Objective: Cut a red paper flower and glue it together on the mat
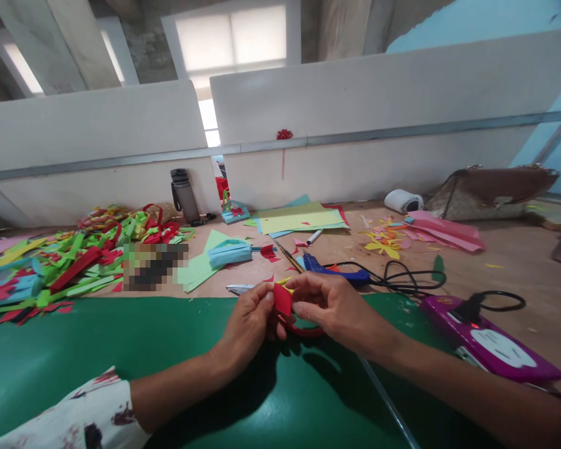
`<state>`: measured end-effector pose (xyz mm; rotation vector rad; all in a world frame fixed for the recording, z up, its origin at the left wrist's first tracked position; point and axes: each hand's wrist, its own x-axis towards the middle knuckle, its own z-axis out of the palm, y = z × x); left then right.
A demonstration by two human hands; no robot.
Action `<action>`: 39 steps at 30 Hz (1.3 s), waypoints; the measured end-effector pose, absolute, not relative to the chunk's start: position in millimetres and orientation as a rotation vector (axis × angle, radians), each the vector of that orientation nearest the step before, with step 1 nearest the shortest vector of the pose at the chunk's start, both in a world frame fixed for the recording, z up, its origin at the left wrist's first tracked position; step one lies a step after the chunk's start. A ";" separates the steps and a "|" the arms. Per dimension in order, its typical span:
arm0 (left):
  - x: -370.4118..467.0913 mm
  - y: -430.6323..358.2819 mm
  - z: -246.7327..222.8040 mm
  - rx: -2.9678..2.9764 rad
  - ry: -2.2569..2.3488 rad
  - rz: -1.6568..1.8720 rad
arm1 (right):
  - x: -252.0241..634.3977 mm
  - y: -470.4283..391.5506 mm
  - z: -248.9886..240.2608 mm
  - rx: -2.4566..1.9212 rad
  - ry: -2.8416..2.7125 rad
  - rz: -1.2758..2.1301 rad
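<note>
Close together over the green mat (177, 349), my hands meet at a small folded piece of red paper (283, 300). My left hand (250, 318) pinches its left edge between thumb and fingers. With curled fingers, my right hand (330, 305) grips the paper's right side. A bit of yellow paper (285, 285) shows behind the top of the red piece. Below my right hand is a red curved loop (308, 332), partly covered. A silver pointed tip (238, 289) sticks out beyond my left fingers. Just past my right hand lies a blue glue gun (339, 269).
A purple power strip (490, 343) with a plugged-in black cord sits at right. A clear glue stick (388, 402) lies under my right forearm. Cut paper strips (88, 255) heap at left. Behind are a light-blue paper box (230, 252), yellow sheets (302, 218) and a bottle (184, 194).
</note>
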<state>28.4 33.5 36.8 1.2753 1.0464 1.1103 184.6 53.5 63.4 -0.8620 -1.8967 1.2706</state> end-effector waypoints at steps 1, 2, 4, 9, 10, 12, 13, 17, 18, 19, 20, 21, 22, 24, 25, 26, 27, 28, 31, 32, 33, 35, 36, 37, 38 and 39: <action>28.3 33.4 37.0 1.276 1.051 1.109 | 184.6 53.3 63.4 -0.859 -1.892 1.274; 28.4 33.3 37.4 1.278 1.053 1.107 | 184.6 53.2 63.3 -0.857 -1.891 1.273; 28.9 32.9 38.2 1.287 1.050 1.101 | 184.5 53.4 62.8 -0.859 -1.902 1.248; 30.8 32.7 37.9 1.325 1.055 1.076 | 184.9 55.1 59.8 -0.877 -1.930 1.195; 31.2 32.7 37.2 1.342 1.057 1.060 | 185.1 55.2 59.2 -0.890 -1.922 1.182; 31.6 32.2 35.9 1.390 1.062 1.021 | 185.5 54.9 58.7 -0.934 -1.897 1.141; 31.6 31.5 35.5 1.418 1.066 0.997 | 185.6 54.3 58.7 -0.956 -1.883 1.119; 31.7 25.3 38.1 1.559 1.060 0.934 | 185.4 50.8 58.5 -0.967 -1.887 1.041; 32.0 23.2 39.9 1.597 1.041 0.926 | 185.2 49.9 57.8 -0.951 -1.904 0.995; 32.6 21.3 41.9 1.633 1.015 0.922 | 185.0 49.2 57.0 -0.934 -1.922 0.940; 33.4 19.7 43.8 1.664 0.985 0.925 | 184.8 48.7 56.0 -0.916 -1.940 0.889; 34.3 18.5 45.5 1.684 0.961 0.927 | 184.6 48.3 55.0 -0.900 -1.952 0.847; 35.2 18.0 46.7 1.690 0.949 0.930 | 184.5 48.1 54.4 -0.888 -1.956 0.824; 36.2 19.0 47.7 1.657 0.962 0.923 | 184.3 47.9 54.6 -0.881 -1.943 0.859; 35.9 20.3 47.6 1.617 0.980 0.916 | 184.3 48.0 55.7 -0.895 -1.924 0.894; 35.2 21.9 47.3 1.560 1.005 0.911 | 184.4 48.4 57.3 -0.912 -1.896 0.931; 33.9 23.8 46.8 1.497 1.027 0.915 | 184.5 48.9 59.3 -0.929 -1.863 0.957; 32.2 25.6 46.2 1.432 1.035 0.929 | 184.7 49.7 61.4 -0.939 -1.835 0.970; 26.5 30.1 44.2 1.241 0.974 0.985 | 185.4 52.6 66.1 -0.916 -1.820 0.937; 24.9 31.1 43.3 1.185 0.933 0.996 | 185.7 53.6 66.8 -0.911 -1.835 0.921; 23.7 31.9 42.3 1.133 0.892 0.999 | 186.1 54.3 66.9 -0.913 -1.852 0.903; 22.3 33.1 40.3 1.055 0.835 0.994 | 186.6 55.3 66.3 -0.930 -1.878 0.879; 22.0 33.5 39.4 1.041 0.817 0.993 | 186.8 55.5 65.8 -0.940 -1.890 0.870; 21.9 33.9 38.5 1.042 0.808 0.992 | 187.0 55.7 65.3 -0.944 -1.904 0.865; 21.8 34.3 37.7 1.056 0.802 0.996 | 187.1 55.9 64.9 -0.944 -1.916 0.863; 21.7 34.7 37.0 1.077 0.797 1.004 | 187.2 56.1 64.5 -0.943 -1.926 0.865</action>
